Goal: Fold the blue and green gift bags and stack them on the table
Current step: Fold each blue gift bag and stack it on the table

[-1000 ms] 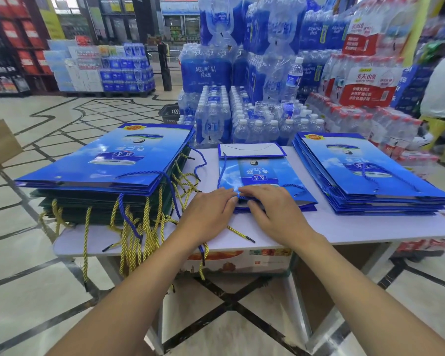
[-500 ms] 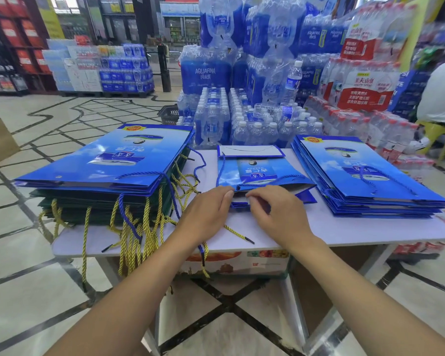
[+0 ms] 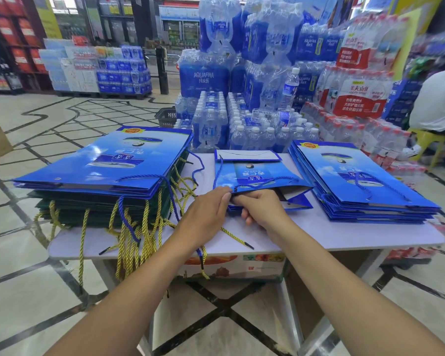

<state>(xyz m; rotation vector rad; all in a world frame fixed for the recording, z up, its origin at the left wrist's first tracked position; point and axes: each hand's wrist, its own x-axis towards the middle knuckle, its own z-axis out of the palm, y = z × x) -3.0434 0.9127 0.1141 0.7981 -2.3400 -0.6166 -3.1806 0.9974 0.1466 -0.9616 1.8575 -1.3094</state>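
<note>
Blue bag (image 3: 254, 176) is gaping; left hand (image 3: 208, 214) and right hand (image 3: 263, 210) are pinching its near edge. Unpressed, it is risking springing open.

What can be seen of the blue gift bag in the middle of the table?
The blue gift bag looks like glossy paper, printed with sky and a dark blue label. It lies on a stack of like bags on the white table, a white-faced flap folded at its far end. A blue rope handle crosses its near part. Its near edge is lifted, mouth open. The left hand touches that edge; the right hand curls its fingers under it.
</note>
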